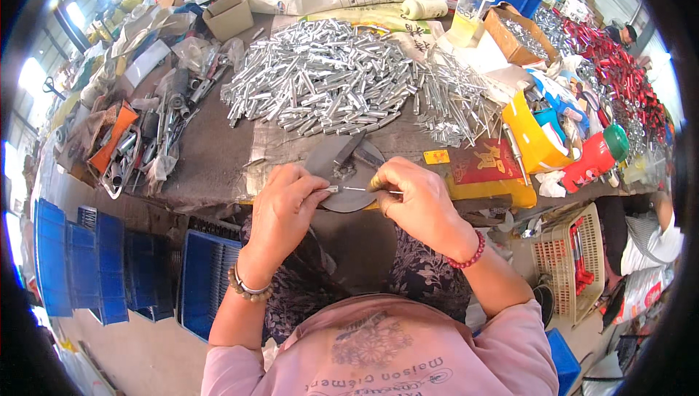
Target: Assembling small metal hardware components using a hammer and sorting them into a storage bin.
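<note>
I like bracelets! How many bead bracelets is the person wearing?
2. A brown bead bracelet is on the left wrist, and a red bead bracelet is on the right wrist. The pink sleeves may hide others further up.

Top (408, 356): pink, short sleeves, floral print
Left wrist: brown bead bracelet (247, 290)
Right wrist: red bead bracelet (470, 256)
Lap: dark floral fabric (429, 279)

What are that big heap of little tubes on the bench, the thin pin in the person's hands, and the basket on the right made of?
Heap of tubes: probably bare metal, perhaps aluminium or steel; silvery with bright glints. Thin pin between left hand and right hand: apparently metal wire, pale and shiny. Basket: likely moulded plastic; matt cream lattice walls.
</note>
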Available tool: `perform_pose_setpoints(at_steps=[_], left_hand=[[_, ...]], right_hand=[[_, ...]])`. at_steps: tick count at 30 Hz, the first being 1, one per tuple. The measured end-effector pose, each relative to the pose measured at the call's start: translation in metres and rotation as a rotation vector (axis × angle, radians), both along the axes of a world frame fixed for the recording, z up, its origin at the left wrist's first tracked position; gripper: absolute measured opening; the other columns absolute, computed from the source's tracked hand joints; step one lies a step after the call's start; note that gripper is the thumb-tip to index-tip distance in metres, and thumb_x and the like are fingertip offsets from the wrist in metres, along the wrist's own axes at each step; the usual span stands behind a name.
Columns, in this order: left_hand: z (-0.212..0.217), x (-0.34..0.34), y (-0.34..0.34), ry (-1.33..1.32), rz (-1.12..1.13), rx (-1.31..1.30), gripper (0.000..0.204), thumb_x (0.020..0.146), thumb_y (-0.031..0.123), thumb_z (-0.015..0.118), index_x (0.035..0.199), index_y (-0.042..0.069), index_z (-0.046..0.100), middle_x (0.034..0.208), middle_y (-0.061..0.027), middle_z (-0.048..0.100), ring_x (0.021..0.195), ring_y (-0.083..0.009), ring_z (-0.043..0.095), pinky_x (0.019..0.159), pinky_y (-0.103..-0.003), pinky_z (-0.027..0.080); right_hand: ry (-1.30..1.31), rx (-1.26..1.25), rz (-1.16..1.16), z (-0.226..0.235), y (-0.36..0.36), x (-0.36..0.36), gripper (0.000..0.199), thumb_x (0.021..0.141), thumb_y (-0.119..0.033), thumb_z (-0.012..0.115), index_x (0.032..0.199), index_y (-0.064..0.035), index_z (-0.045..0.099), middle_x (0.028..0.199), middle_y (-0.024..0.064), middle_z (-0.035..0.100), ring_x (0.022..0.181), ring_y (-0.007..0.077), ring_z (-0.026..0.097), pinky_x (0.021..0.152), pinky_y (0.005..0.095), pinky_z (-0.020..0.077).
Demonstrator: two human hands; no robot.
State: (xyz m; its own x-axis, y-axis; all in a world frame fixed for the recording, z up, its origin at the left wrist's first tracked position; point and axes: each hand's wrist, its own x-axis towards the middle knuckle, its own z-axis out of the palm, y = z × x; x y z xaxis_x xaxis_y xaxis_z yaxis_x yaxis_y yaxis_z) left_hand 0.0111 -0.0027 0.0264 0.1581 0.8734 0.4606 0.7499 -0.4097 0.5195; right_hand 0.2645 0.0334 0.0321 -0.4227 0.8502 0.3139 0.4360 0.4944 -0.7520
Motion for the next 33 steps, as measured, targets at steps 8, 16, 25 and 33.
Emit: perform_pose_setpoints(at_steps=[8,16,25,33], left_hand=[[-0.004,-0.004,0.001,-0.003,-0.011,0.004,0.014,0.086,0.005,0.085,0.100,0.004,0.082,0.096,-0.0099,0.072,0.095,-0.0328,0.069,0.083,-0.042,0.055],[-0.008,-0.005,-0.001,-0.045,-0.012,-0.005,0.016,0.085,0.002,0.085,0.100,0.003,0.081,0.096,-0.0105,0.071,0.094,-0.0317,0.069,0.082,-0.040,0.055],[-0.013,-0.003,0.003,-0.088,-0.039,-0.007,0.016,0.084,0.002,0.086,0.099,0.004,0.081,0.093,-0.0098,0.070,0.092,-0.0311,0.069,0.080,-0.040,0.055],[-0.012,-0.003,0.001,-0.079,-0.018,-0.023,0.016,0.082,0.000,0.087,0.095,0.004,0.079,0.091,-0.0105,0.068,0.088,-0.0308,0.068,0.077,-0.040,0.055]], right_hand=[[-0.327,0.431,0.003,0.008,-0.004,-0.010,0.010,0.083,-0.003,0.075,0.083,-0.0081,0.066,0.091,0.0096,0.060,0.092,0.0316,0.067,0.082,0.0461,0.0567],[-0.328,0.526,0.017,-0.001,0.004,-0.015,0.009,0.081,-0.006,0.074,0.083,-0.0090,0.067,0.091,0.0075,0.059,0.092,0.0287,0.066,0.084,0.0426,0.0547],[-0.259,0.506,0.061,-0.006,0.009,-0.015,0.004,0.085,-0.006,0.071,0.086,-0.0088,0.068,0.092,0.0073,0.060,0.093,0.0294,0.066,0.083,0.0440,0.0536],[-0.093,0.465,0.021,-0.012,0.003,-0.012,0.023,0.082,-0.003,0.078,0.104,-0.0089,0.076,0.098,0.0069,0.067,0.096,0.0308,0.070,0.085,0.0436,0.0576]])
